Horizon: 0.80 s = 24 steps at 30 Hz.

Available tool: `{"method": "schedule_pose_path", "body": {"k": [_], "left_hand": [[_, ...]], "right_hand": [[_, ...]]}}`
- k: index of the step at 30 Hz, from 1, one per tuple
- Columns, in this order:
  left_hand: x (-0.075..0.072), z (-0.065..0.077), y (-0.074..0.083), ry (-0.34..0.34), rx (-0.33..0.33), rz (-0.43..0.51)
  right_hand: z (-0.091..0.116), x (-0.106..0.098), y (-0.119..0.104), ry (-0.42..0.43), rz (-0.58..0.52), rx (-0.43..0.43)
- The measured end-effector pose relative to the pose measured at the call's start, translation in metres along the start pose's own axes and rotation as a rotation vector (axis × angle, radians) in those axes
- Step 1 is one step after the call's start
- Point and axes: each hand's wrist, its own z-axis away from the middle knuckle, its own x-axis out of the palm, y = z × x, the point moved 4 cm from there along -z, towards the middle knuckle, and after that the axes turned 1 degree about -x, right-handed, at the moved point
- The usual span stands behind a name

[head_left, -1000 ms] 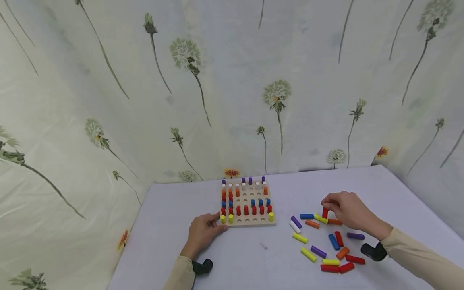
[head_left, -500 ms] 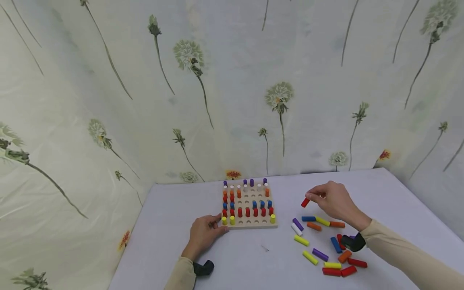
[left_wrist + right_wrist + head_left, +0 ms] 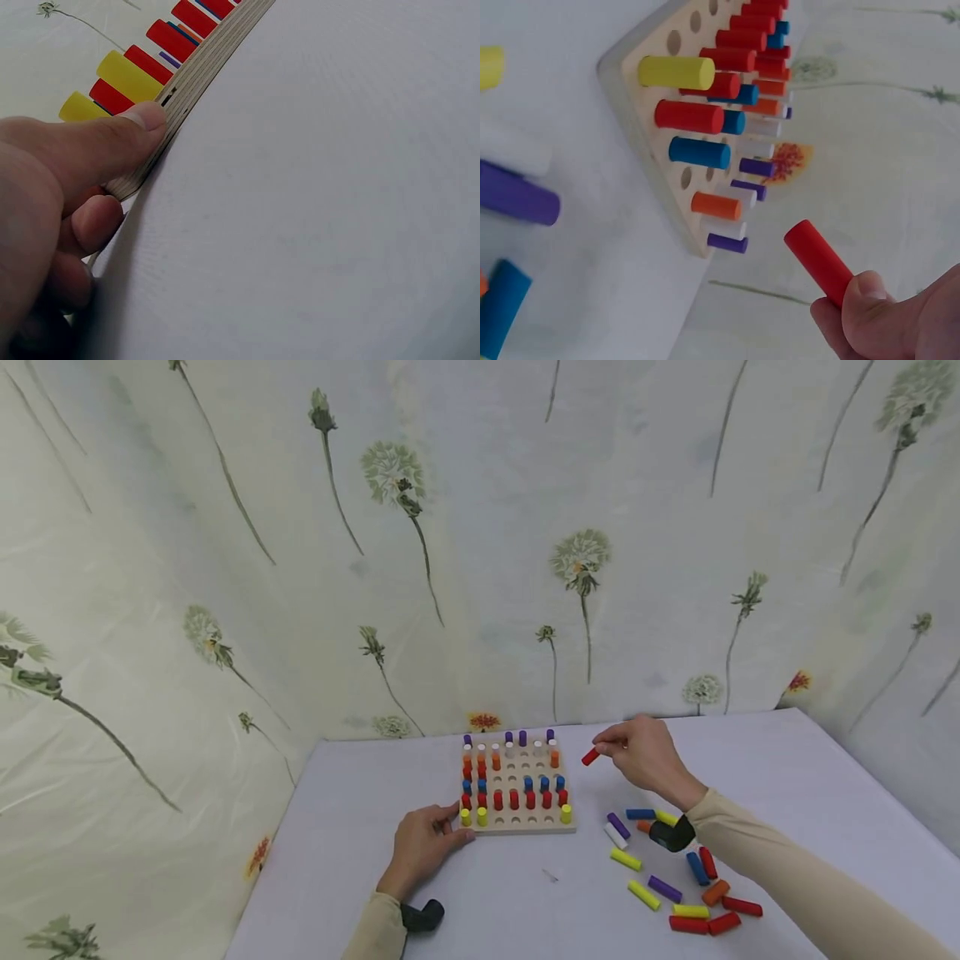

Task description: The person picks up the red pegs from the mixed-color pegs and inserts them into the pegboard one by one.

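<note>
A wooden pegboard (image 3: 525, 828) with rows of coloured pegs stands at the middle of the table. My left hand (image 3: 424, 850) grips its near left corner, and in the left wrist view the thumb (image 3: 146, 116) lies on the front edge with fingers curled at the side. Beyond the board's right side my right hand (image 3: 648, 758) pinches one end of a red peg (image 3: 819, 262) between thumb and fingers. The peg is held tilted in the air, its free end towards the board. Several holes in the board are bare, some of them in the front row beside the yellow pegs (image 3: 676, 73).
Loose pegs lie scattered at the right of the table, among them a purple peg (image 3: 664, 888), a white peg (image 3: 616, 836) and a blue peg (image 3: 697, 867). A flowered curtain (image 3: 480, 543) hangs behind the table's back edge.
My right hand has lifted the red peg from the loose pegs and carried it left and away from me, towards the board. The left hand has stayed at the board's corner.
</note>
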Motion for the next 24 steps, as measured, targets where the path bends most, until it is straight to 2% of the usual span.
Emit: {"method": "schedule_pose_path", "body": {"k": [8,15,24], "left_hand": [[0.0,-0.001,0.0,-0.007,-0.009,0.001],[-0.001,-0.002,-0.001,-0.016,-0.041,0.017],[-0.001,-0.001,-0.002,-0.013,-0.039,0.03]], "right_hand": [[-0.019,0.019,-0.015,-0.023,-0.05,0.051],[-0.032,0.042,-0.028,-0.02,-0.061,0.044],[-0.046,0.074,-0.033,-0.024,-0.102,0.047]]}}
